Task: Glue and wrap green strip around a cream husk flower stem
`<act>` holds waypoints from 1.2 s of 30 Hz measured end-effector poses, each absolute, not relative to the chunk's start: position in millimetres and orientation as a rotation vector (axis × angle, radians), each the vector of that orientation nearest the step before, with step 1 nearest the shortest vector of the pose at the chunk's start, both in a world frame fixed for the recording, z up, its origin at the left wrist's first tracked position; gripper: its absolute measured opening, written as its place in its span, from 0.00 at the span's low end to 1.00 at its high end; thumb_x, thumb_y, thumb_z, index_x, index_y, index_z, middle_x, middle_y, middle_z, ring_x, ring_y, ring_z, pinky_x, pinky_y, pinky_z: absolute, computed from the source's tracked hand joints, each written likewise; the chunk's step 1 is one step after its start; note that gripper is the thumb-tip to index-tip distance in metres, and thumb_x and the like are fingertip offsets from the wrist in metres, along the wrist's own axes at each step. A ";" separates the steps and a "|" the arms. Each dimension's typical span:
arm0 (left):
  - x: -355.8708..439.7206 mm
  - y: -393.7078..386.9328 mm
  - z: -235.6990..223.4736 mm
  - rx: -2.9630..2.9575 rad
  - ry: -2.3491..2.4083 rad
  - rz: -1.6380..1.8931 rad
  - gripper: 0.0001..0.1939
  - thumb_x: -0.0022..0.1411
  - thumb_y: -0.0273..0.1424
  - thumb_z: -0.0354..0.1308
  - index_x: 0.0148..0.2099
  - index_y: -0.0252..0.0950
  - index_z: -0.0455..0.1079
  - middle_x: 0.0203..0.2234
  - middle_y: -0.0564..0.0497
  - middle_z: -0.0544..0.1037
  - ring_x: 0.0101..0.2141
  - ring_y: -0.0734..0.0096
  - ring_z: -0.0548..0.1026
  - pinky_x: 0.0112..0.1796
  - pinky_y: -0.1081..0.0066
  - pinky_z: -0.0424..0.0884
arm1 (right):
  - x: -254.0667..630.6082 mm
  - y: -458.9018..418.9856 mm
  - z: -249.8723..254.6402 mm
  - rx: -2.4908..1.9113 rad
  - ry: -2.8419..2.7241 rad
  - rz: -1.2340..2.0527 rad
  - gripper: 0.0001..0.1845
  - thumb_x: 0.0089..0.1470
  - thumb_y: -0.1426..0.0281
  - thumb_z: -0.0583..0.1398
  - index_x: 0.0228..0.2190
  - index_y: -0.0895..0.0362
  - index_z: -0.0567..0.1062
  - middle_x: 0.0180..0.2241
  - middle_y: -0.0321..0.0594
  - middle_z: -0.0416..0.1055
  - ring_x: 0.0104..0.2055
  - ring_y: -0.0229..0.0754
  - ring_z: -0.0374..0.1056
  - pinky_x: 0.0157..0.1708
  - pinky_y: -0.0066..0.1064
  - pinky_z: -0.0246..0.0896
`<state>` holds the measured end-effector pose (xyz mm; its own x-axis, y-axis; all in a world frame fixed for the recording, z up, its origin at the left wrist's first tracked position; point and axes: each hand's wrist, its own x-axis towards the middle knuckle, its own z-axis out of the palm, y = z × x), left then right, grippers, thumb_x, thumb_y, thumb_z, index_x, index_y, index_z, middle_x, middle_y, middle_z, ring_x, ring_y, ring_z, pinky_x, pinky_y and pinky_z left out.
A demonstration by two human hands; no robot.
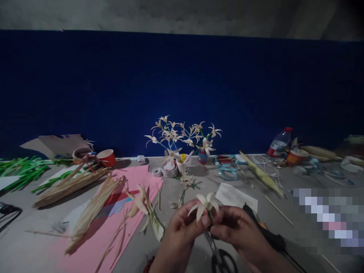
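A white handmade flower (205,204) with long curved petals is held up at the lower middle of the head view. My left hand (183,229) pinches it near its base with thumb and fingers. On the other side my right hand (234,229) is closed at the same spot, its fingertips on the flower's base or stem, which they partly hide. Just below the hands lie scissors (223,261) with black handles. A black tool (263,227) with an orange part lies beside my right wrist, partly covered by it.
Finished flowers (172,134) stand in small pots at the back. Dried husks (96,212) lie over pink paper (119,242) at left, near green stems (25,170) and a red cup (106,157). White paper (237,195), blue ribbon (227,173) and a bottle (280,142) are at right.
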<state>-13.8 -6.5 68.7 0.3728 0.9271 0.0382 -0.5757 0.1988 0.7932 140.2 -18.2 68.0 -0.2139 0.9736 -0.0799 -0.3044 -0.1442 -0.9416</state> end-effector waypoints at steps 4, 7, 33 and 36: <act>-12.9 -5.5 70.4 0.832 0.478 1.092 0.08 0.50 0.32 0.72 0.30 0.35 0.78 0.26 0.53 0.75 0.33 0.69 0.71 0.39 0.73 0.66 | 137.0 -20.7 69.3 -0.916 -1.013 1.586 0.19 0.34 0.64 0.76 0.19 0.57 0.73 0.23 0.31 0.70 0.30 0.35 0.62 0.33 0.24 0.57; -12.0 -5.1 68.0 0.821 0.501 1.117 0.09 0.50 0.33 0.73 0.30 0.35 0.77 0.27 0.52 0.74 0.34 0.69 0.70 0.39 0.73 0.66 | 136.4 -20.6 68.5 -0.906 -1.085 1.412 0.15 0.39 0.67 0.74 0.19 0.56 0.72 0.24 0.30 0.68 0.30 0.35 0.62 0.31 0.24 0.57; -11.9 -7.1 62.2 0.822 0.525 1.152 0.09 0.53 0.35 0.71 0.31 0.36 0.77 0.26 0.52 0.78 0.34 0.68 0.74 0.40 0.72 0.66 | 137.2 -19.0 57.1 -0.973 -1.009 1.484 0.17 0.35 0.62 0.76 0.21 0.56 0.76 0.25 0.32 0.71 0.30 0.37 0.66 0.33 0.26 0.63; -13.0 -7.6 60.5 0.863 0.571 1.174 0.09 0.53 0.35 0.71 0.32 0.36 0.76 0.28 0.52 0.78 0.35 0.67 0.74 0.41 0.71 0.66 | 138.9 -17.9 52.1 -1.004 -1.165 1.221 0.11 0.42 0.65 0.73 0.22 0.55 0.76 0.28 0.34 0.72 0.33 0.41 0.69 0.35 0.28 0.66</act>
<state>-13.0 -7.6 60.5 0.3082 0.9502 0.0460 -0.5500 0.1386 0.8236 138.9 -17.9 52.1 -0.0209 0.9939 0.1084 -0.1547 0.1039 -0.9825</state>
